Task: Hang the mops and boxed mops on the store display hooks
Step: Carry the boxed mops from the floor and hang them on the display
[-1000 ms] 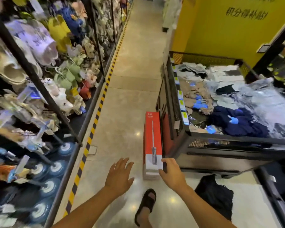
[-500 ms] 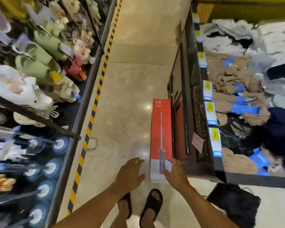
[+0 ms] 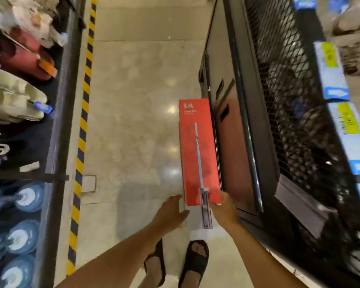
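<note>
Down on my left, round blue-and-white mop heads (image 3: 27, 196) sit in the dark rack, then yellow-and-black striped floor tape (image 3: 82, 129). My left hand (image 3: 170, 213) is spread open just beside the long red-and-white cardboard mop box (image 3: 197, 150); my right hand (image 3: 224, 210) grips its near right edge, the box against the black wire-mesh bin (image 3: 279, 100)

Red boxed mop (image 3: 197, 150) dead centre, stretching away towards twelve o'clock, its right side tight against the black mesh bin (image 3: 279, 100) at three o'clock. The right hand (image 3: 224, 208) grips the box's near right corner; the left hand (image 3: 170, 210), fingers spread, touches its near left edge. At eight o'clock, blue round mops (image 3: 27, 196); at ten, slippers (image 3: 13, 100); a yellow-and-black floor stripe (image 3: 83, 113) runs alongside. Sandalled feet (image 3: 195, 260) at six.
</note>
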The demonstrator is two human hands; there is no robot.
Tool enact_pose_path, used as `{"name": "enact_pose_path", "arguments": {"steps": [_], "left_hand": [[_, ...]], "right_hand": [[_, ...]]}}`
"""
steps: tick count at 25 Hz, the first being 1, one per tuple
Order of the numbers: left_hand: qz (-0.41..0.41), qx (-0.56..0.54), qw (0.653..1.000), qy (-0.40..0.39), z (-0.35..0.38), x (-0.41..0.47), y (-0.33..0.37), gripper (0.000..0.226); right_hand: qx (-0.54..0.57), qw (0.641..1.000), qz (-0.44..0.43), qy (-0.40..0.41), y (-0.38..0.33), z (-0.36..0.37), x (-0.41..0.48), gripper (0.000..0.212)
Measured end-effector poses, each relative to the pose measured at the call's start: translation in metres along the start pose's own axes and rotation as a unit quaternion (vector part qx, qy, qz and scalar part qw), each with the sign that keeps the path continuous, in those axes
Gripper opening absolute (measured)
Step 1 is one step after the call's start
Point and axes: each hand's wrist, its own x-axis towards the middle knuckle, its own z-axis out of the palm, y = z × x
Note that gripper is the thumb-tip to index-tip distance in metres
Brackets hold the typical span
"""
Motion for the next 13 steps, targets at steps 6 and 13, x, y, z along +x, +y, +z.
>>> {"name": "enact_pose_path", "arguments": {"steps": [6, 13], "left_hand": [[-0.082, -0.112, 0.99, -0.012, 0.009, 0.099, 0.008, 0.062], [-0.126, -0.321, 0.938, 0.025, 0.037, 0.157, -0.004, 0.033]], "right_hand": [[0.042, 0.997, 0.054, 0.017, 0.022, 0.025, 0.058, 0.026], [0.06, 0.994, 0.083, 0.043, 0.034, 0.041, 0.097, 0.055]]}}
